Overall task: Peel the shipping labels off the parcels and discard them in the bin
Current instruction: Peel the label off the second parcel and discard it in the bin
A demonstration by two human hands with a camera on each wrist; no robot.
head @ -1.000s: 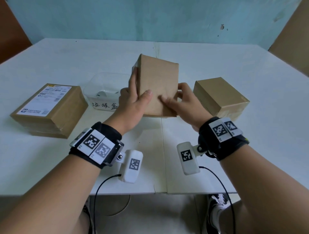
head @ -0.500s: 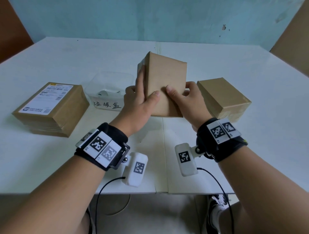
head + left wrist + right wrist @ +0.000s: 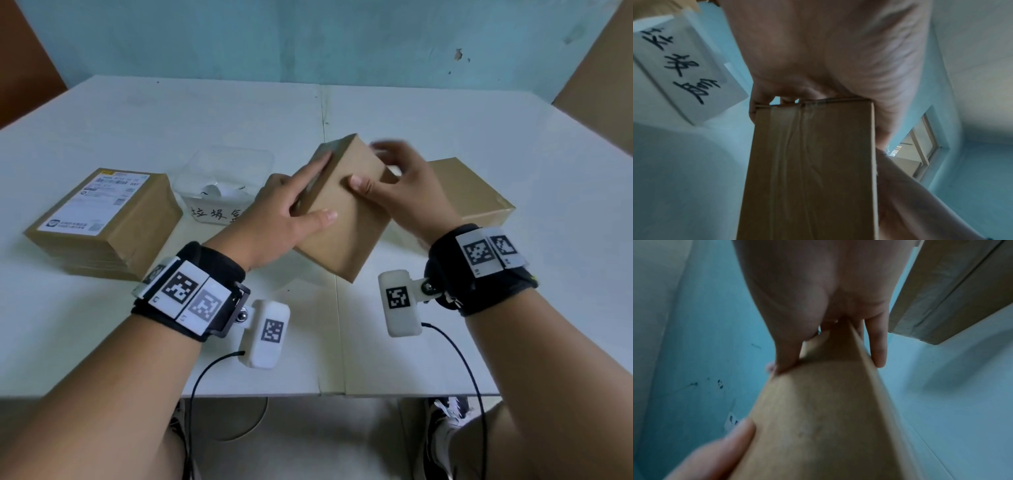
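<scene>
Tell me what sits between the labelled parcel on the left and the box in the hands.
The clear bin, holding crumpled white paper, sits between the labelled parcel and the held box, seen from the head view.

The head view is evenly and softly lit, with a cool blue-green cast over the white surface and the wall behind it. Shadows are faint and short, lying just under the boxes and wrists. No strong glare shows. Straight edges bow near the frame borders from the wide lens. The fingers of the right hand are smeared by motion blur. Both wrist views are dimmer, grainier and soft throughout, with heavy stretching toward the corners; the held parcel looks dark and shaded there.
</scene>
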